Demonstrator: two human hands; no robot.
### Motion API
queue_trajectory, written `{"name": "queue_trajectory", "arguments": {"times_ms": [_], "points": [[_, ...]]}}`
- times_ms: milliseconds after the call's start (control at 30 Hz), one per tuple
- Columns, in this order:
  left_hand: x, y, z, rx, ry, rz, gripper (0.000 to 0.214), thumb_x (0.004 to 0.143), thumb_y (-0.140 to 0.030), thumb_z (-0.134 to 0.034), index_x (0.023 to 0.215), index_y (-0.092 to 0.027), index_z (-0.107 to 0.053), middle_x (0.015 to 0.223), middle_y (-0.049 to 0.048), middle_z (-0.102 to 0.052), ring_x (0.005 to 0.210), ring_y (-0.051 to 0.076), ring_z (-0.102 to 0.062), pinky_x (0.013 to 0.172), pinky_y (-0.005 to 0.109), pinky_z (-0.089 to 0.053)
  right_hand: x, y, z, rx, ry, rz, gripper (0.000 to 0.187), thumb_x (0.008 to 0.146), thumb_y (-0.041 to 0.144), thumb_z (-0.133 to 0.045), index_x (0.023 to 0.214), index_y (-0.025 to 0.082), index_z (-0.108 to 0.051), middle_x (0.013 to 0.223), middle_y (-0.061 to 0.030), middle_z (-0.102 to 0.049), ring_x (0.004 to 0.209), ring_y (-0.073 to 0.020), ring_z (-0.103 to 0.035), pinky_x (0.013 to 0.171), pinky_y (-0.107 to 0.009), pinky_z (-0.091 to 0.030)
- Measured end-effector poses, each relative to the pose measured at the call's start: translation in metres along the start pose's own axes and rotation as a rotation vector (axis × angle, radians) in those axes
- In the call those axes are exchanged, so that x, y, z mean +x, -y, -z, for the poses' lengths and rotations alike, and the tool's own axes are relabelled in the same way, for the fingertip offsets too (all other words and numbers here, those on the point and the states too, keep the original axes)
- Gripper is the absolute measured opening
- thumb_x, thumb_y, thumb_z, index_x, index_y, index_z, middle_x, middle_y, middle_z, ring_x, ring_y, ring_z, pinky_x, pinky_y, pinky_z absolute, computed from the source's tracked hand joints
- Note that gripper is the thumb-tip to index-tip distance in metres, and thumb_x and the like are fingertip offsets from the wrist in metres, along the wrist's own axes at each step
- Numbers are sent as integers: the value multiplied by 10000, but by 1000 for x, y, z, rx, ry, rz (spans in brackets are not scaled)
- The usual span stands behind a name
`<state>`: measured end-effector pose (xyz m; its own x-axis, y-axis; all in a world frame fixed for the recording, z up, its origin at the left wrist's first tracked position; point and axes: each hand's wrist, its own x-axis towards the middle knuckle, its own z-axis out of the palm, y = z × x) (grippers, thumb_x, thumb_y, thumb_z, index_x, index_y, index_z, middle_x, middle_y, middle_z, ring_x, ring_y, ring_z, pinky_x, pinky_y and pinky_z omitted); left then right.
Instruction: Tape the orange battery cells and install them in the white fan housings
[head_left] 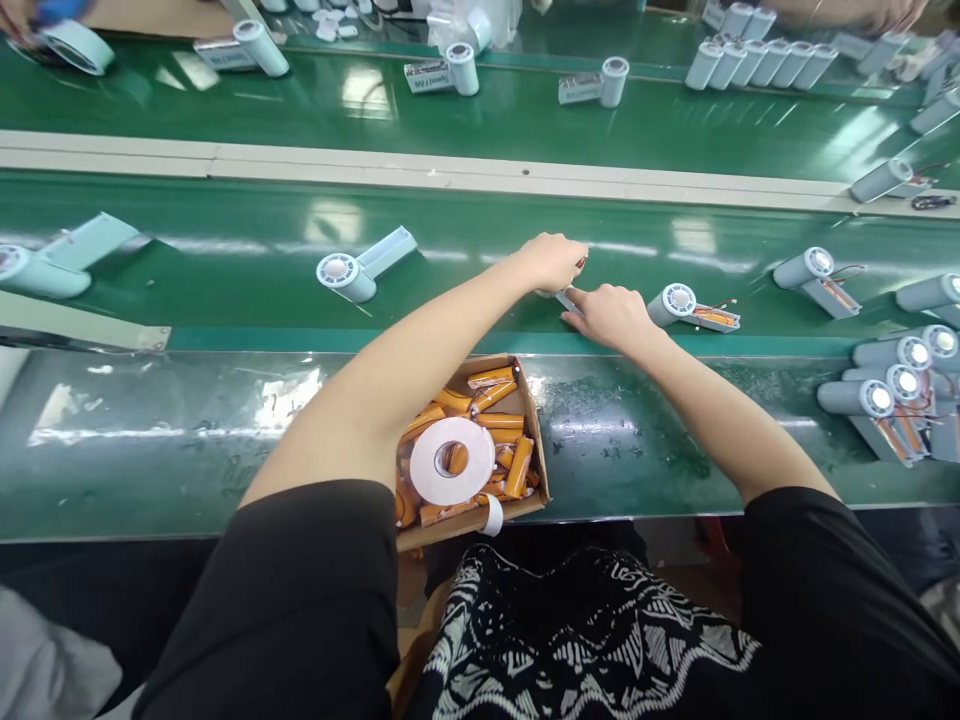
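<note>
My left hand (pixel 553 260) is curled shut over a small pale blue part (pixel 564 298) on the green conveyor belt (pixel 225 280); what it grips is mostly hidden under the fingers. Just to its right, my right hand (pixel 611 315) rests on the belt with its index finger pointing onto the same part. A pale blue handheld fan with exposed orange battery and wires (pixel 690 308) lies right beside my right hand. Below my arms stands a cardboard box (pixel 534 430) of several orange batteries with a white tape roll (pixel 452 460) on top.
Closed fans lie on the belt at left (pixel 360 268) and far left (pixel 52 262). Several open fans are stacked at the right (pixel 892 395). More fans and boxes sit on the far belt (pixel 757 62). Another person's hand (pixel 877 14) shows at the top right.
</note>
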<state>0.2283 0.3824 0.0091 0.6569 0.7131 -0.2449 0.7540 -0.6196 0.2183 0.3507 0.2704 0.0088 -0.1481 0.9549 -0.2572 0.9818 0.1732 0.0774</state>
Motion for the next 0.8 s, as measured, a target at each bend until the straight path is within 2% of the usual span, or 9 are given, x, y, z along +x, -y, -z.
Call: {"name": "queue_trajectory", "arguments": {"times_ms": [100,167,267,367,500,567,633,733,800], "points": [[-9,-1,1,-115,-45,40,422,985,-239,-612,1386,-162,-722,1340,179,-752,1218,335,-706,1058,413,-516,3,-4,6,-13,32,32,489,1102,543,-487,1440,259,-699,1258,-206,-784,1113,-399,-752,848,-441,-535],[-39,4,3,-189,-177,-10,486,996,-225,-636,1474,-135,-636,1435,191,-701,1325,327,-647,1141,429,-479,0,-11,4,7,16,64,463,1110,487,-465,1420,253,-717,1298,-186,-780,1123,-382,-745,859,-448,-548],[-129,16,0,-249,-382,-244,316,1017,-289,-687,1310,-172,-701,1376,137,-724,1336,302,-625,1209,475,-441,-12,-25,-13,80,-138,111,391,1083,383,-520,1355,229,-756,1392,-161,-753,1207,-369,-704,915,-471,-571],[-245,25,-13,-276,-326,-494,205,1034,-431,-720,1066,-230,-743,1135,62,-790,1144,257,-699,1123,454,-522,-31,-33,-27,184,-396,110,339,1058,362,-577,1245,202,-811,1486,-171,-705,1364,-396,-619,1066,-567,-548],[-348,25,-43,-123,-319,-403,304,1003,-457,-774,1172,-206,-746,1210,95,-795,1172,304,-692,1077,485,-578,-81,-18,2,366,-555,117,387,1084,429,-520,1122,218,-842,1220,-150,-813,1190,-354,-733,1052,-574,-577],[-365,20,-58,-31,-310,-311,298,1011,-392,-753,1231,-193,-744,1302,113,-776,1220,342,-677,1088,537,-588,-123,1,27,498,-542,208,438,1079,518,-490,1065,270,-850,1027,-100,-829,1025,-324,-785,954,-552,-628],[-368,16,-69,12,-306,-280,252,1026,-298,-693,1250,-194,-746,1361,116,-757,1284,365,-650,1124,582,-579,-175,21,42,692,-489,315,390,1010,618,-545,1122,394,-845,1038,-45,-825,1067,-324,-795,897,-547,-661],[-370,13,-76,-9,-360,-296,282,1050,-262,-608,1309,-195,-699,1387,121,-740,1380,401,-587,1175,658,-546,-238,45,33,1015,-389,341,285,729,747,-694,934,582,-803,919,-91,-807,1261,-375,-744,693,-525,-649],[-376,11,-78,-51,-458,-284,310,1069,-295,-573,1351,-182,-635,1369,142,-731,1452,442,-532,1169,717,-536,-252,59,17,1162,-362,344,216,654,731,-763,821,594,-768,864,-151,-780,1316,-396,-710,654,-524,-622]]}}
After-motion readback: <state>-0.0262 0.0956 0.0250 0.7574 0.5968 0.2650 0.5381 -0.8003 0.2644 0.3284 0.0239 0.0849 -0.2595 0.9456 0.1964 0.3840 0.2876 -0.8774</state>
